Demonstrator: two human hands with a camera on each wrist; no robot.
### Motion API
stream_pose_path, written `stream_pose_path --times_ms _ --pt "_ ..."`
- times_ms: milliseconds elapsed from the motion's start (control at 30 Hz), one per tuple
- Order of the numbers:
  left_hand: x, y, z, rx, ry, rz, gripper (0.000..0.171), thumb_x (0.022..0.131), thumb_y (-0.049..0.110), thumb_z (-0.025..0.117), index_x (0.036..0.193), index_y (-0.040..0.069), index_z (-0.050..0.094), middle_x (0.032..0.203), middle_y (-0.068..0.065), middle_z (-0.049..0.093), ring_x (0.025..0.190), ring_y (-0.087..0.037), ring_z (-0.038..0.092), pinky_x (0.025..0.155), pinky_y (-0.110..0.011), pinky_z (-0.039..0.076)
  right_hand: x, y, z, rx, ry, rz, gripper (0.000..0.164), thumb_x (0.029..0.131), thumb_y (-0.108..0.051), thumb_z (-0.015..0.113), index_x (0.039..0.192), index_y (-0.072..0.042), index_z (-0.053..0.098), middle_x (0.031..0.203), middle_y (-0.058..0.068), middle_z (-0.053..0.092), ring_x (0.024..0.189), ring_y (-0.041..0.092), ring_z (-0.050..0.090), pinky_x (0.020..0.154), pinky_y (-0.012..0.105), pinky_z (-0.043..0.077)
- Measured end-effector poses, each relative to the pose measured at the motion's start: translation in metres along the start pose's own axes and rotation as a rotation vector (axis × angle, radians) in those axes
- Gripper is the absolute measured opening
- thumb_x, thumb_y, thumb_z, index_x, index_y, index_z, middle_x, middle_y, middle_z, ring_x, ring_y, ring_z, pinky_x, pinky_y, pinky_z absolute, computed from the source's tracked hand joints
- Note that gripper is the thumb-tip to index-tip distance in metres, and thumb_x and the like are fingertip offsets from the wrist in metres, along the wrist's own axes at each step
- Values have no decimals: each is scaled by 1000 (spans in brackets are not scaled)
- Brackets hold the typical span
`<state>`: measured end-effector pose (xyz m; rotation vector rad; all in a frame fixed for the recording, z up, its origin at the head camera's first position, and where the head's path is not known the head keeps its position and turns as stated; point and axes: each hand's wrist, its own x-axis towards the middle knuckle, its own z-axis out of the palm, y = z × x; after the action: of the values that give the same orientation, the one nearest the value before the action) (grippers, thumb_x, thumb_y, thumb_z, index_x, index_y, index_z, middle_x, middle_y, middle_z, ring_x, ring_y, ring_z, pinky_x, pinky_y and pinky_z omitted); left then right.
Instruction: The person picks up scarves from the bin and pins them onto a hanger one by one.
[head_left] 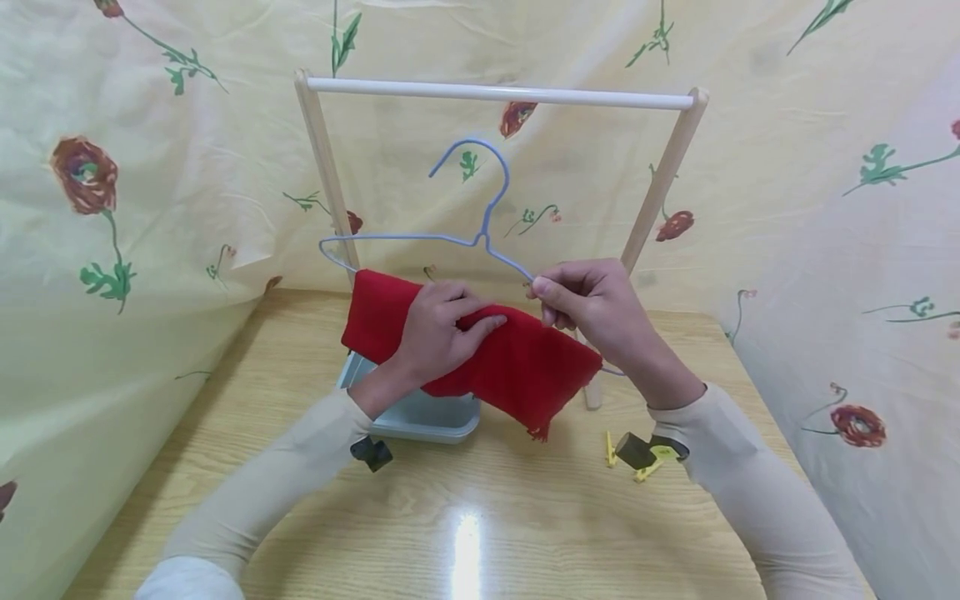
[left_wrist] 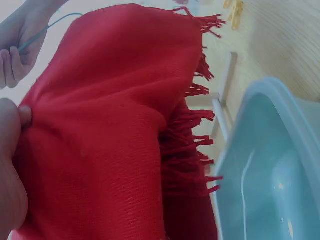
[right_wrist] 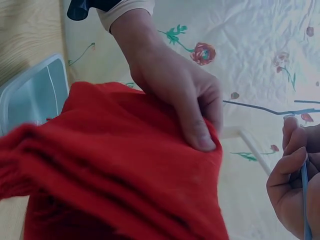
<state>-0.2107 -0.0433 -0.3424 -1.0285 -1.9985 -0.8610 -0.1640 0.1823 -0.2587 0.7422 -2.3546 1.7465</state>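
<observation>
Two finger grips, I see: left hand holding red cloth, right hand pinching blue hanger, presumably so neither slips.

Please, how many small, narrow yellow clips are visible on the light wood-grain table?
2. In the head view, one small, narrow yellow clip lies just left of the right wrist's black camera; the other lies just below that camera. More may be hidden behind it.
</observation>
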Motion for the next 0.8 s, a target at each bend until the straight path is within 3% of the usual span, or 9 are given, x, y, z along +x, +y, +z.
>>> stream_pose_path --times_ms 133,267,400,633,800 --pt "2 8 2 18 34 -108 27 84 26 86 100 5 81 80 -5 68 74 -18 63 70 -33 48 0 1 2 -16 -15 4 18 99 -4 65 97 13 71 67 7 64 60 17 58 56 24 51" --pt "1 11 3 57 0 -145 28 83 30 86 98 7 81 78 -3 67 73 -16 62 69 -31 48 0 1 3 -22 -20 11 18 99 -3 64 96 13 71 67 6 64 60 17 58 56 24 50" --pt "-1 10 4 85 -51 -109 29 81 31 88 99 9 81 78 -2 67 72 -14 62 68 -30 46 -1 1 2 -11 -14 13 18 100 -4 64 97 12 71 67 6 64 59 18 58 53 23 47" --pt "-4 7 4 52 -128 -1 27 83 31 85 98 9 80 86 -2 70 75 -15 62 70 -28 48 -1 3 2 11 -11 -3 18 100 -4 64 96 13 70 66 7 64 59 19 58 53 23 46" --pt "-4 6 5 62 -237 90 45 83 42 82 116 11 77 106 -2 75 94 -15 67 84 -31 53 0 4 2 5 -4 -21 17 99 -2 64 94 12 70 66 6 65 59 16 58 53 22 47"
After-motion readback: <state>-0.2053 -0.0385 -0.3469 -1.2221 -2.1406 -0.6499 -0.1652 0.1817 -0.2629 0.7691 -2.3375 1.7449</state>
